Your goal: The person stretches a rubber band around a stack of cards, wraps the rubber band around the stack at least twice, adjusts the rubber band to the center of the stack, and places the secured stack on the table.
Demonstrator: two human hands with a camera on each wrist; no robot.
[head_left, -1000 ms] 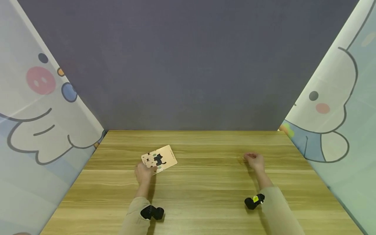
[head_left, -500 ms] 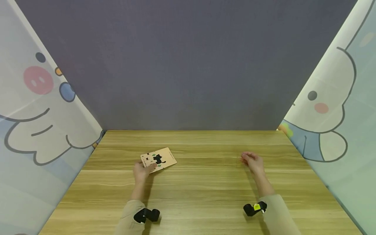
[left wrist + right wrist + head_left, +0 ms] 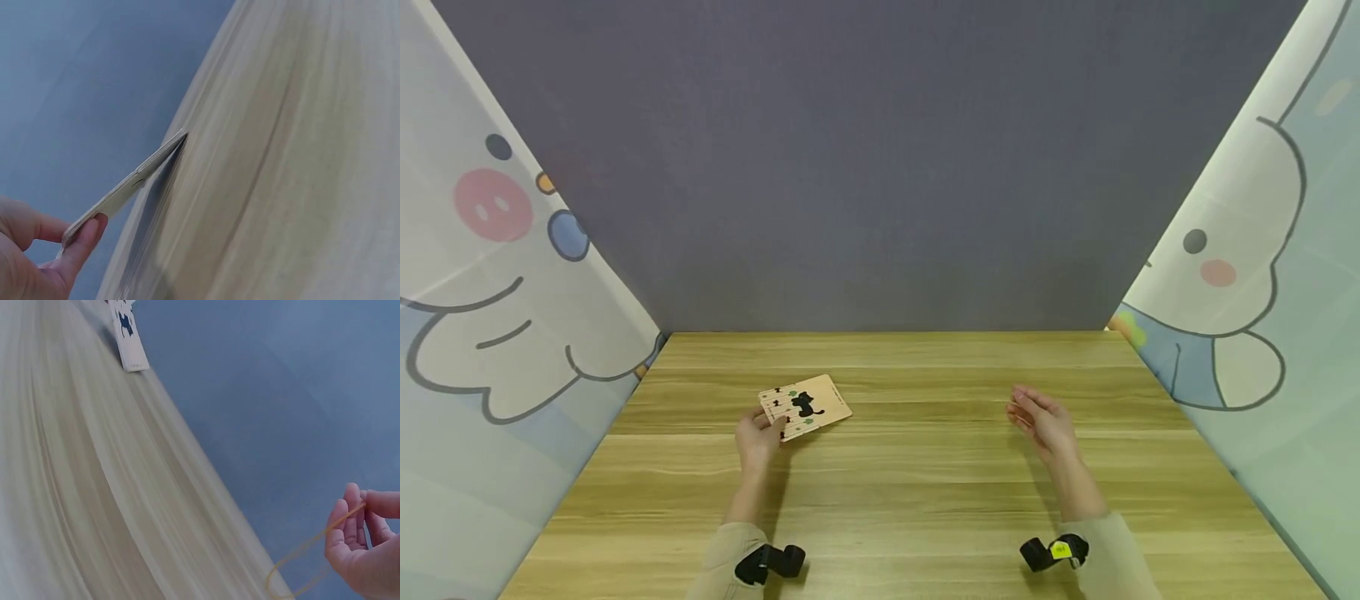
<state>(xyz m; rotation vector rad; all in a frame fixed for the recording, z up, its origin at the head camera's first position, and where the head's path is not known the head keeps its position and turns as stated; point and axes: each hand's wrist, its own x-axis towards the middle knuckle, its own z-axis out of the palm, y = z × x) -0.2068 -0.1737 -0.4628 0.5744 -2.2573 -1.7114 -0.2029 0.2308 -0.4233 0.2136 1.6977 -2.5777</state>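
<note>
In the head view my left hand (image 3: pixel 756 442) grips the lower left edge of a thin cream notebook (image 3: pixel 811 406) with a black cat and stripes on its cover. The left wrist view shows that notebook (image 3: pixel 122 187) edge-on, tilted, with thumb and fingers pinching its near end; its far end is close to the table, and I cannot tell whether it touches. My right hand (image 3: pixel 1041 421) is raised above the table at the right. Its thumb and index finger pinch a yellow rubber band (image 3: pixel 325 531), which hangs in a loose loop and barely shows in the head view.
Both hands are over a wooden table (image 3: pixel 910 500). A dark grey panel (image 3: pixel 887 167) stands behind it, and cartoon-printed curtains (image 3: pixel 490 333) flank both sides. Each wrist wears a small black camera (image 3: pixel 771 564).
My left hand has shifted slightly left, its thumb drawn back toward the notebook's lower left edge. My right hand has moved a little left and its fingers have spread somewhat.
</note>
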